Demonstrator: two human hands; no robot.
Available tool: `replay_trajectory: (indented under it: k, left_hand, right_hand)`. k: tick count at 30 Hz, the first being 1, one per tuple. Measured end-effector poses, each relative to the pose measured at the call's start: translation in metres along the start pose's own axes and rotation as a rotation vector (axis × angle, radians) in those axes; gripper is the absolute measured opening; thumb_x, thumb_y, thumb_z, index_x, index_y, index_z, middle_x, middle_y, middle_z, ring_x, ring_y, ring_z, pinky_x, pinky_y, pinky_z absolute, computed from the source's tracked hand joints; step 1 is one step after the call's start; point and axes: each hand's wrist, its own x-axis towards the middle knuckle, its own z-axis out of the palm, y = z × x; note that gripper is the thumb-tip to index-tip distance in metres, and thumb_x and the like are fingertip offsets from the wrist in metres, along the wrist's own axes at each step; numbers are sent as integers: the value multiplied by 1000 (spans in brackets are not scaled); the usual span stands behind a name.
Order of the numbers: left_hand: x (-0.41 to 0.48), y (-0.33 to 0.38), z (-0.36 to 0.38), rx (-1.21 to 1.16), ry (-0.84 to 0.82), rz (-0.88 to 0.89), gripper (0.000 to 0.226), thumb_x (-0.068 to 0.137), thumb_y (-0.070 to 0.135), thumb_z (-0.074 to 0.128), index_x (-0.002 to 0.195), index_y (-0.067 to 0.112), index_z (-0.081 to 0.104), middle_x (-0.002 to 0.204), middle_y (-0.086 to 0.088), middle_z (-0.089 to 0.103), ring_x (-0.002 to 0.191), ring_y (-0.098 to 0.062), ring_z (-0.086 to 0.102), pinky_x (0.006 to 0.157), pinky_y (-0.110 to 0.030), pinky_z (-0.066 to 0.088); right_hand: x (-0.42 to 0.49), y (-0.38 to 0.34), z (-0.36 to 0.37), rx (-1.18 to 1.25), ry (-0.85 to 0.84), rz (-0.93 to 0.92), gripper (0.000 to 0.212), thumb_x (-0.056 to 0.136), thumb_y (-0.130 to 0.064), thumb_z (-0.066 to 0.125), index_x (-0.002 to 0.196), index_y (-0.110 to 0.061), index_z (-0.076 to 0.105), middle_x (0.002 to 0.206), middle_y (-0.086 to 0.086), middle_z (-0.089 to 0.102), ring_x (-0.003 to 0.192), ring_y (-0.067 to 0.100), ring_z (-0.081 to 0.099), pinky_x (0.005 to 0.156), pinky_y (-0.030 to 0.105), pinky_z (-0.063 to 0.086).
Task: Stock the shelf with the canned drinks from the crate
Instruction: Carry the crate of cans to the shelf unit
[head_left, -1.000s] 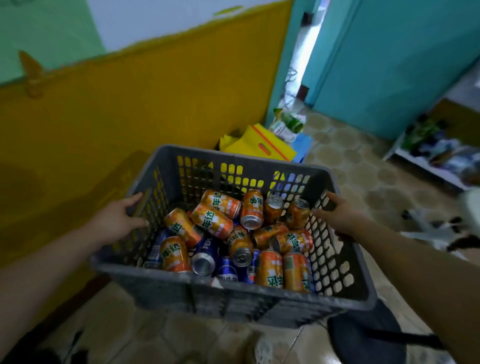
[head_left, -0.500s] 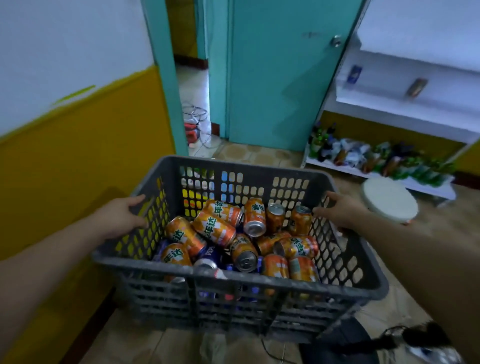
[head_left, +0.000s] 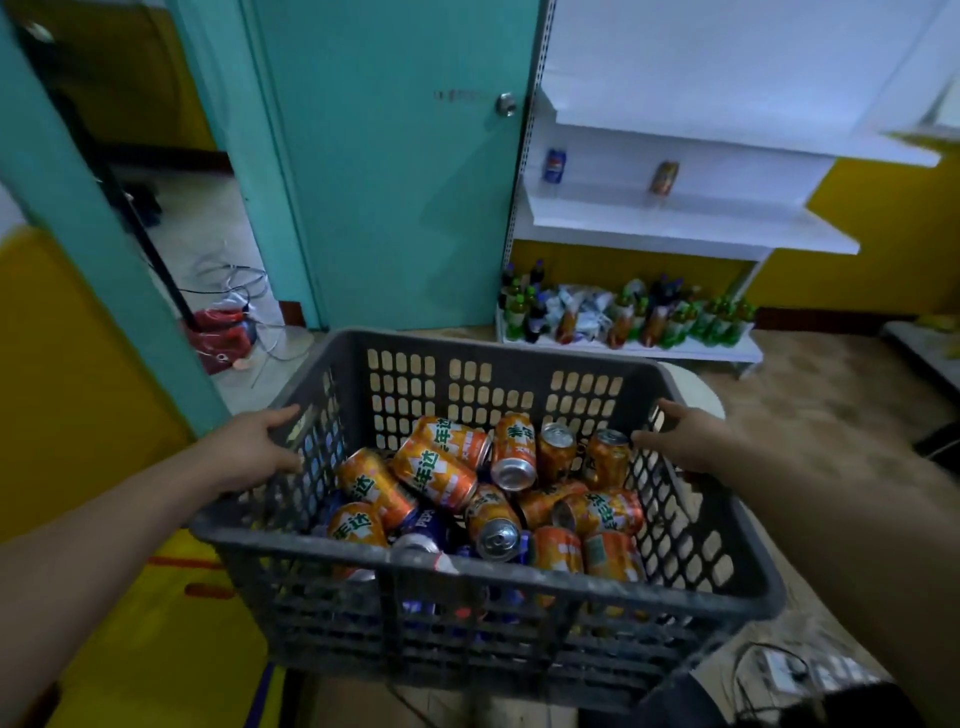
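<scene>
Risk lay mostly in the load. The crate (head_left: 493, 587) was held off the floor, its long axis running left to right across the person's body. The left hand (head_left: 249, 452) was clamped on the left wall, thumb over the rim and fingers outside. The right hand (head_left: 685, 441) gripped the right wall the same way. Neither hand was under the base, so a slip of either grip would likely tip the crate and spill it.

Cans (head_left: 441, 467) lay loose in a heap in the bottom, mostly orange, with a few blue ones beneath. Most lay on their sides, long axes pointing in mixed directions. Two near the right wall stood roughly upright, tops up. A sudden turn or a hard set-down could roll them about and dent them.

The shelf (head_left: 675, 223) stood ahead and to the right, well apart from the crate. It held a blue can (head_left: 554, 165) and an orange can (head_left: 665, 177), both upright. A white stool (head_left: 696, 387) sat just beyond the crate's far right corner, where a forward swing might catch it.
</scene>
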Motion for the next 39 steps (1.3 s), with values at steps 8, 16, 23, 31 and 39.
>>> replay_trajectory:
  k: [8, 16, 23, 31, 39]
  left_hand:
    - [125, 89, 33, -51, -90, -16, 78, 78, 6, 73, 145, 23, 38, 108, -13, 62, 67, -20, 57, 54, -26, 43]
    - [246, 193, 48, -45, -170, 103, 75, 79, -1, 69, 145, 18, 39, 115, -14, 60, 75, -19, 56, 67, -27, 41]
    - [367, 294, 65, 43, -256, 261, 77, 77, -1, 70, 145, 18, 38, 123, -15, 58, 83, -18, 54, 72, -24, 39]
    - [468, 443, 103, 202, -345, 394, 78, 78, 3, 71, 145, 22, 38, 114, -12, 57, 69, -14, 56, 57, -23, 42]
    - [539, 585, 186, 273, -415, 483, 80, 79, 10, 73, 146, 31, 35, 133, -15, 54, 71, -14, 59, 56, -24, 44]
  right_hand:
    - [122, 16, -37, 10, -49, 66, 78, 89, -52, 61, 153, -25, 25, 135, 14, 53, 105, 27, 61, 89, 38, 53]
    - [216, 30, -77, 92, -20, 208, 81, 87, -51, 64, 153, -26, 25, 127, 16, 56, 89, 21, 57, 81, 38, 54]
    - [287, 46, -102, 227, 48, 378, 76, 90, -40, 64, 153, -26, 23, 91, 3, 51, 70, 18, 58, 57, 28, 51]
    - [368, 99, -143, 300, 111, 574, 79, 87, -48, 65, 152, -30, 24, 97, 5, 55, 73, 21, 66, 57, 35, 59]
    - [442, 170, -205, 309, 165, 700, 78, 88, -46, 65, 152, -26, 25, 131, 13, 55, 89, 22, 63, 68, 34, 56]
